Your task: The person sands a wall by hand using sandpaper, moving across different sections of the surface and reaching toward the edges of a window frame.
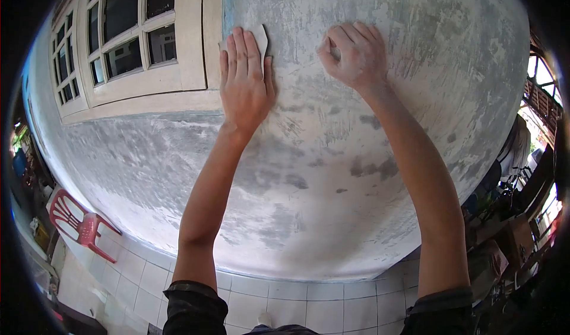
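Observation:
My left hand (245, 85) lies with its fingers stretched flat over a piece of sandpaper (262, 40), pressing it to the wall beside the window frame. The sheet's pale, curled edge sticks out past the fingertips. To the right, my right hand (356, 54) is closed in a fist at the wall surface; whatever it holds, if anything, is hidden by the curled fingers. The wall (320, 133) is patchy grey and white, with scuffed streaks and darker blotches below the hands.
A cream window frame (154, 94) with glass panes borders the wall at upper left. A red plastic chair (89, 228) stands on the white tiled floor (323, 305) at lower left. Mixed clutter (510, 240) crowds the right edge.

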`<state>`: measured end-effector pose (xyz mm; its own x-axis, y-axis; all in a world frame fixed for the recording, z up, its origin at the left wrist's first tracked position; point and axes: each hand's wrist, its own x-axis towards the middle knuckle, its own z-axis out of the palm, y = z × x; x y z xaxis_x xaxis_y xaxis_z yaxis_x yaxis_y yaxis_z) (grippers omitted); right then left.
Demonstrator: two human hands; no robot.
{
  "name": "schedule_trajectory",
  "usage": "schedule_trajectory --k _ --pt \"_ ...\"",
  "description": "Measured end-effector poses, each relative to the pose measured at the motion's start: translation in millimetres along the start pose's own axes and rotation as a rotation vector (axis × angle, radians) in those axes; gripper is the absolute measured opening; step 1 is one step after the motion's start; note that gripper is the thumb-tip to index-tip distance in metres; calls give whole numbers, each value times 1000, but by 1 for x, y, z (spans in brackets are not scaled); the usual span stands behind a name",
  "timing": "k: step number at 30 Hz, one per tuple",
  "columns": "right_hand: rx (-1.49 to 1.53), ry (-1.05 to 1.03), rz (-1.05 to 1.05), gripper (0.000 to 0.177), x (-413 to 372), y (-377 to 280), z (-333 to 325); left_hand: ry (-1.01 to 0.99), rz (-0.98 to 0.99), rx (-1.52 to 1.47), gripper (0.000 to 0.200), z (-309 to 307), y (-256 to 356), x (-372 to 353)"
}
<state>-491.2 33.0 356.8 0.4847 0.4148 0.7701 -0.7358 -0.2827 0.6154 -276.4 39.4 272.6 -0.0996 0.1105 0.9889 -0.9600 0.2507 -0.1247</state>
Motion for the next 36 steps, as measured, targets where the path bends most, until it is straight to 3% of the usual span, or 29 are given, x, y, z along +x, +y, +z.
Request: schedule_trajectory --k 8,17,24,32,36 --pt "3 27 15 13 -1 -2 2 -196 -64 -38 56 -20 14 -50" --pt "-7 13 11 13 -2 -1 2 65 25 -40 53 10 -11 21" --pt "-6 -6 20 12 0 -1 3 -254 -43 -67 58 -25 10 -73" --pt "17 10 5 11 -1 -2 3 -16 -18 -28 56 2 -13 6" --pt "62 -3 21 13 -4 0 7 -32 -44 -140 54 -7 -5 -21"
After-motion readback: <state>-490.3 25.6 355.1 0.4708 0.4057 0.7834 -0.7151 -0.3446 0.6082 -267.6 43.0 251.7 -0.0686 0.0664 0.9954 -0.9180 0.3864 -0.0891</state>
